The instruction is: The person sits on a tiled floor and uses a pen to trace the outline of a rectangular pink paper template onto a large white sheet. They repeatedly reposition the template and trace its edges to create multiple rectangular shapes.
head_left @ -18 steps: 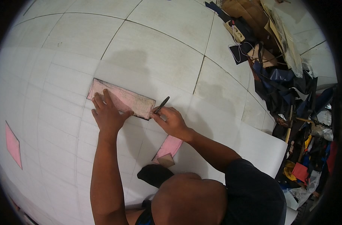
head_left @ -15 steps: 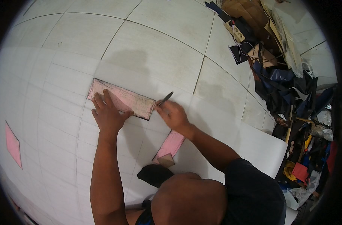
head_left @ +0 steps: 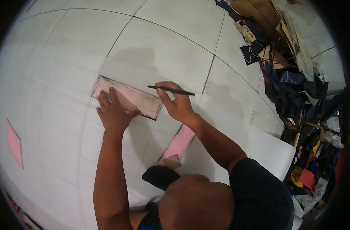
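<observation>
A pink rectangular pattern piece (head_left: 146, 102) with dark edges and worn marks lies on a large white sheet (head_left: 64, 130) ruled with faint lines. Fingers spread, my left hand (head_left: 115, 113) presses flat on its left and lower part. My right hand (head_left: 177, 105) grips a black pen (head_left: 180, 91) just beyond the piece's right end. The pen lies nearly level, its pointed end to the left over the upper right edge; whether it touches cannot be seen. Below my right wrist rests a pink strip (head_left: 179, 142), with a small brownish piece (head_left: 172, 161) on its lower end.
A pink slanted piece (head_left: 14, 145) lies far left on the sheet. Tiled floor (head_left: 175, 28) extends beyond it. Along the right are a power strip (head_left: 246, 32), brown cardboard (head_left: 255, 13) and a heap of dark scraps (head_left: 294, 88). The sheet's right end curls (head_left: 284, 151).
My right hand has risen from the piece's right edge, and the pen has swung from upright-slanted to nearly level. My left hand stays on the piece. The whole view has shifted slightly.
</observation>
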The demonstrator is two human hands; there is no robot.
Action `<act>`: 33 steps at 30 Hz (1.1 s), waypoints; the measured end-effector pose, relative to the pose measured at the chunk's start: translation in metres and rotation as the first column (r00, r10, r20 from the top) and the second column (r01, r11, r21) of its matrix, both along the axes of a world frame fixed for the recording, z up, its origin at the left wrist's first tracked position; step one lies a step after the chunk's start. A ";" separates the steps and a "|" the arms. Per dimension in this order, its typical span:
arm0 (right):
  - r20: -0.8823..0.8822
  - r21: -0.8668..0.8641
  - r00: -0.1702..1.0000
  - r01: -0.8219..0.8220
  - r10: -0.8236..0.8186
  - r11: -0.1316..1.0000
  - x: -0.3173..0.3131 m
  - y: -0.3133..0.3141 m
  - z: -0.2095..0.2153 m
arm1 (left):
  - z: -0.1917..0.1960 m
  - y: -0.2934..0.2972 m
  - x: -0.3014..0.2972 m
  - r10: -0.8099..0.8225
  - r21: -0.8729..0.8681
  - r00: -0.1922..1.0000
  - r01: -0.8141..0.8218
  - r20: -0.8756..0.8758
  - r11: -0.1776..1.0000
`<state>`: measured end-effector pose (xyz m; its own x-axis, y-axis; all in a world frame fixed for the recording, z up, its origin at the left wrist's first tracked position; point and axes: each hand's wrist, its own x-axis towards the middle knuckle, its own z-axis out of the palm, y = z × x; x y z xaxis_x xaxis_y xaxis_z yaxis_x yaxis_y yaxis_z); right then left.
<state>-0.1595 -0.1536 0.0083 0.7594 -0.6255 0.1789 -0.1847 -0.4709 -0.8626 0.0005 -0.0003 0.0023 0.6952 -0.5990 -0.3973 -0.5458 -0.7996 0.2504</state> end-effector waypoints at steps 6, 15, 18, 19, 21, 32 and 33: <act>-0.226 -0.106 0.972 -0.092 0.066 0.990 -0.062 0.000 -0.036 | -0.004 0.013 -0.008 -0.032 -0.125 0.998 0.038 0.049 0.991; -0.453 -0.374 0.891 -0.187 -0.003 0.908 -0.067 0.029 -0.043 | -0.033 -0.031 -0.013 -0.084 -0.307 0.988 0.121 0.130 0.944; -0.395 -0.449 0.917 -0.146 -0.049 0.881 -0.063 0.011 -0.048 | -0.030 -0.054 -0.005 -0.087 -0.303 0.986 0.127 0.144 0.944; -0.395 -0.452 0.918 -0.155 -0.041 0.879 -0.059 0.008 -0.049 | -0.032 -0.056 -0.002 -0.073 -0.313 0.986 0.118 0.153 0.942; -0.400 -0.450 0.916 -0.167 -0.030 0.877 -0.056 0.007 -0.049 | -0.032 -0.055 0.003 -0.055 -0.326 0.985 0.107 0.163 0.940; -0.460 -0.449 0.888 -0.232 0.000 0.863 -0.050 0.006 -0.050 | -0.029 -0.048 0.012 0.006 -0.369 0.995 0.030 0.096 0.929; -0.462 -0.445 0.887 -0.236 0.004 0.864 -0.050 0.006 -0.050 | -0.030 -0.048 0.012 0.008 -0.381 0.996 0.028 0.093 0.924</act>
